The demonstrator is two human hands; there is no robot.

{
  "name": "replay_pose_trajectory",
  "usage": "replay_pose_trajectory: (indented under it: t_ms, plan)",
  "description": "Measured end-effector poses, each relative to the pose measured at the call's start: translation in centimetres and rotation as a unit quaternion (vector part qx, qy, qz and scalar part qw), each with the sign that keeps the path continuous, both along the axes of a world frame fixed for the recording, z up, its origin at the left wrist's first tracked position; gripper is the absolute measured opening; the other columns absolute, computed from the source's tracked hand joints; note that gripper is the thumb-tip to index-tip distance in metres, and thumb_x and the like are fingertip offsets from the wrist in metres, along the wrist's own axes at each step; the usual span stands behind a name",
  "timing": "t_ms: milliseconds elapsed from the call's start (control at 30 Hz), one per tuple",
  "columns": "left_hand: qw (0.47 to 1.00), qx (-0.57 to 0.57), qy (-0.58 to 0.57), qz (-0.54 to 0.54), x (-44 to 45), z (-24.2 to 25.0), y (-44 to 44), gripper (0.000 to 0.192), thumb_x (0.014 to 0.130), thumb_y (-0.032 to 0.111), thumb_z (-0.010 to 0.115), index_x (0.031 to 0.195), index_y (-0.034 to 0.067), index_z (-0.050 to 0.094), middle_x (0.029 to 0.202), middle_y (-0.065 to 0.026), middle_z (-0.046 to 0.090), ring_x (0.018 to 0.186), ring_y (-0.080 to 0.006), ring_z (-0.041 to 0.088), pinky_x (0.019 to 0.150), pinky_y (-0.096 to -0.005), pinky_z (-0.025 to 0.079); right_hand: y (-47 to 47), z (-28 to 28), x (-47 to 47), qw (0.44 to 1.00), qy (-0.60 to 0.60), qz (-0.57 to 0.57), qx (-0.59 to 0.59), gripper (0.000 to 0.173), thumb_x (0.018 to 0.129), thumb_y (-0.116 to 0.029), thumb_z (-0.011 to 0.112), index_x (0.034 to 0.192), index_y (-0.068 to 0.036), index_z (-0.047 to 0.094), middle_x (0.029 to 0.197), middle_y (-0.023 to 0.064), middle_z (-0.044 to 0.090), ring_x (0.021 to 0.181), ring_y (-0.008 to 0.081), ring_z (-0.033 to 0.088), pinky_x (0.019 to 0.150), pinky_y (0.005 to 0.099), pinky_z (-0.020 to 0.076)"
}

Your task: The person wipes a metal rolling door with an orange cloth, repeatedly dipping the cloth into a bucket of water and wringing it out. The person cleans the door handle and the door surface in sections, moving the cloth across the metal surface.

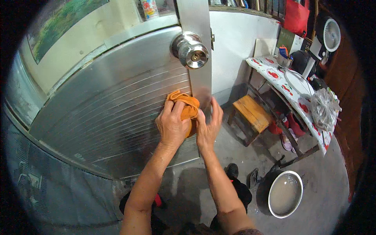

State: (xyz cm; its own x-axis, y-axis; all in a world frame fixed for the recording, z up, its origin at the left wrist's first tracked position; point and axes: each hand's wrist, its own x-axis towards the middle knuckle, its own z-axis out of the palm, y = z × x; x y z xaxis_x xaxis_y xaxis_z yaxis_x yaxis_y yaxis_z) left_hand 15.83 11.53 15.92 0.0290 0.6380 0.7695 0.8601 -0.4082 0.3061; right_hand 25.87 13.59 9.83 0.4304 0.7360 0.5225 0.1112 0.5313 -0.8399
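My left hand (174,124) grips a bunched orange cloth (189,110) against the ribbed panel of a metal door (138,97). The cloth bulges out between and above its fingers. On the door's edge rail, my right hand (209,126) rests with its fingers apart around the rail's outer edge. Its thumb is beside the cloth, and I cannot tell whether it touches it. A shiny round door knob (194,54) with a keyhole sits above both hands.
A pot of cloudy water (285,194) stands on the floor at right. Behind it are a wooden stool (252,113) and a table with a cherry-patterned cover (273,73), bearing a white fan (332,35) and a plastic bag (324,108). Shoes (289,139) lie beneath the table.
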Motion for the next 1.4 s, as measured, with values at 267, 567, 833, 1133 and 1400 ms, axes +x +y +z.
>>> replay_pose_trajectory:
  t_ms: [267, 567, 833, 1133, 1400]
  plan:
    - [0.931, -0.182, -0.168, -0.267, -1.6, 1.0, -2.6, 0.047, 0.074, 0.005, 0.066, 0.119, -0.001, 0.055, 0.118, -0.0222, 0.058, 0.112, -0.0421, 0.057, 0.096, -0.0419, 0.047, -2.9, 3.2, -1.9, 0.862, 0.41, 0.286, -0.078, 0.046, 0.092, -0.005, 0.063, 0.135, -0.006, 0.047, 0.124, 0.0145, 0.056, 0.112, 0.0231, 0.058, 0.088, 0.0365, 0.0537]
    - [0.978, 0.193, 0.077, -0.034, -6.6, 9.3, -3.7, 0.037, 0.076, -0.004, 0.07, 0.112, 0.005, 0.066, 0.106, -0.0137, 0.065, 0.093, -0.0298, 0.065, 0.079, -0.0373, 0.055, 0.7, 6.8, -2.5, 0.982, -0.106, -0.062, 0.141, 0.039, 0.074, 0.001, 0.068, 0.112, -0.007, 0.06, 0.111, 0.0149, 0.056, 0.104, 0.0345, 0.055, 0.095, 0.0426, 0.0436]
    - [0.951, 0.133, 0.091, -0.265, -0.9, 16.1, 1.7, 0.036, 0.087, 0.015, 0.064, 0.122, 0.007, 0.063, 0.108, -0.0149, 0.063, 0.099, -0.0291, 0.064, 0.088, -0.0369, 0.051, -0.6, 4.3, -4.6, 0.967, -0.206, 0.028, 0.148, 0.04, 0.072, 0.006, 0.066, 0.109, -0.007, 0.063, 0.102, 0.0176, 0.058, 0.1, 0.0379, 0.058, 0.086, 0.0446, 0.0479]
    - [0.932, -0.043, 0.062, -0.353, -1.1, 17.7, 3.8, 0.031, 0.093, 0.026, 0.056, 0.114, 0.006, 0.065, 0.086, -0.0094, 0.066, 0.076, -0.0215, 0.062, 0.071, -0.0345, 0.05, 1.3, 4.8, -7.3, 0.942, -0.247, -0.043, 0.222, 0.029, 0.071, 0.001, 0.067, 0.097, -0.007, 0.062, 0.087, 0.015, 0.054, 0.083, 0.0357, 0.055, 0.069, 0.046, 0.047]
    - [0.926, 0.014, 0.03, -0.376, -1.2, 17.4, 3.5, 0.031, 0.086, 0.027, 0.058, 0.103, 0.004, 0.07, 0.082, -0.0204, 0.068, 0.077, -0.0388, 0.066, 0.074, -0.0441, 0.052, -0.2, 2.7, -6.9, 0.93, -0.317, -0.044, 0.179, 0.029, 0.064, -0.002, 0.067, 0.091, -0.01, 0.061, 0.08, 0.0115, 0.05, 0.073, 0.0328, 0.056, 0.06, 0.0448, 0.0468]
